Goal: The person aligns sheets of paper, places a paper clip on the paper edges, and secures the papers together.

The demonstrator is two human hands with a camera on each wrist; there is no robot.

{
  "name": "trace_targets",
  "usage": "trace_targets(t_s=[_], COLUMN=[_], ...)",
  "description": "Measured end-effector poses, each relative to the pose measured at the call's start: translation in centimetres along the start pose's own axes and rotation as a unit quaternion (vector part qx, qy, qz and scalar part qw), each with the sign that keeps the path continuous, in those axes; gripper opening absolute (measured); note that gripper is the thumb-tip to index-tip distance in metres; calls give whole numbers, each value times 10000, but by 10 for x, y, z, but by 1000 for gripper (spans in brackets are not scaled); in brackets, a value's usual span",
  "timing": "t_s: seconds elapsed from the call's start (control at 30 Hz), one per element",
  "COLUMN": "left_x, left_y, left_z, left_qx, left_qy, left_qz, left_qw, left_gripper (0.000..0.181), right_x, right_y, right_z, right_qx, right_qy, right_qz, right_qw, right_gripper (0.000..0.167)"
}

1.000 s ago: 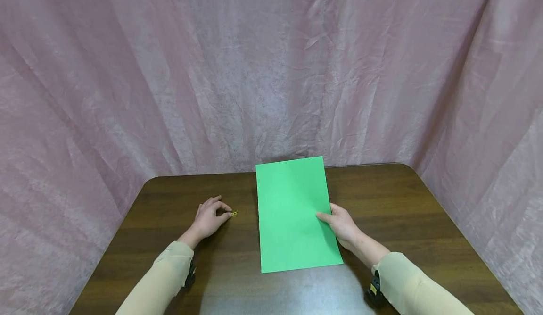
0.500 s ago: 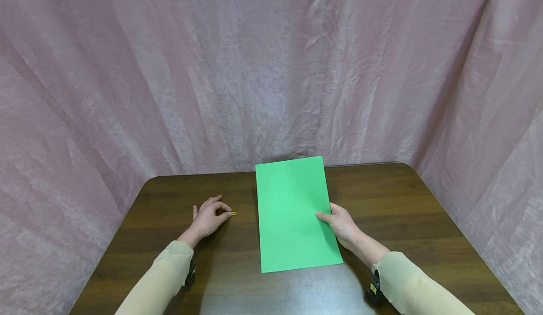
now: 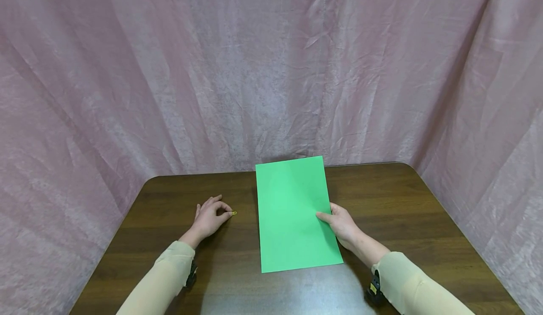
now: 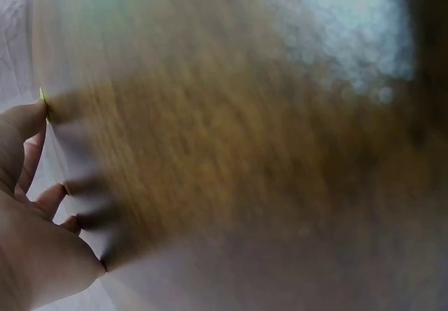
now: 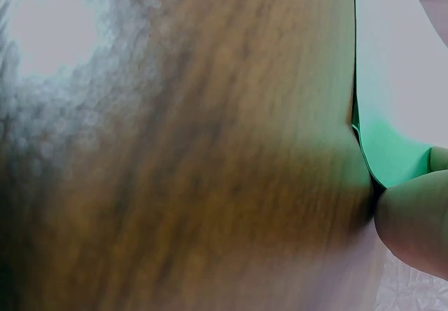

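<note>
Paper (image 3: pixel 292 220) plain green; clip (image 3: pixel 234 213) yellow; table (image 3: pixel 382 187) brown, wood-grained; curtain (image 3: pixel 271 70) mottled pink; sleeves (image 3: pixel 159 277) pale cream.

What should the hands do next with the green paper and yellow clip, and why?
Maybe move the yellow clip toward the green paper: the left hand pinches the clip, the right hand holds the paper, yet clip and paper don't touch.

L grip (image 3: pixel 207 223): outer finger (image 3: pixel 197 210) sits closer in to the others vs. approx. half a sec ago, when it stuck out to the side; cf. 1 sec ago, it's a touch farther out. Forearm on same side, i.e. cuff of the pale sleeve (image 3: pixel 174 258) & dark device (image 3: pixel 192 277) at the wrist, is shifted v. slightly to the person's R, twd mid. of desk (image 3: pixel 237 253).
</note>
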State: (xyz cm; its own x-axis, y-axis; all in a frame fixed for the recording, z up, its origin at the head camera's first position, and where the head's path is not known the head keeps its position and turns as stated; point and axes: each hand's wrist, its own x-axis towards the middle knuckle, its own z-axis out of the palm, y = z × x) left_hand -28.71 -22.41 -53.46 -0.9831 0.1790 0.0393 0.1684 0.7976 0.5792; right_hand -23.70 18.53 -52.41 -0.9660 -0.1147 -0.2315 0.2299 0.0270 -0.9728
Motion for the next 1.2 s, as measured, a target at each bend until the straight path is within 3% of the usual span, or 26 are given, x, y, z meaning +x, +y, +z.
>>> trace_targets(t_s=[1.2], left_x=[-2], left_y=[1], left_z=[2], left_qx=[434], left_qy=[123], left_qz=[3], left_qw=[9990], left_gripper=[6], right_x=[0], right_y=[2], right_z=[0], right_qx=[50], right_qy=[-57], right_qz=[94], right_qw=[9999], right_gripper=[39])
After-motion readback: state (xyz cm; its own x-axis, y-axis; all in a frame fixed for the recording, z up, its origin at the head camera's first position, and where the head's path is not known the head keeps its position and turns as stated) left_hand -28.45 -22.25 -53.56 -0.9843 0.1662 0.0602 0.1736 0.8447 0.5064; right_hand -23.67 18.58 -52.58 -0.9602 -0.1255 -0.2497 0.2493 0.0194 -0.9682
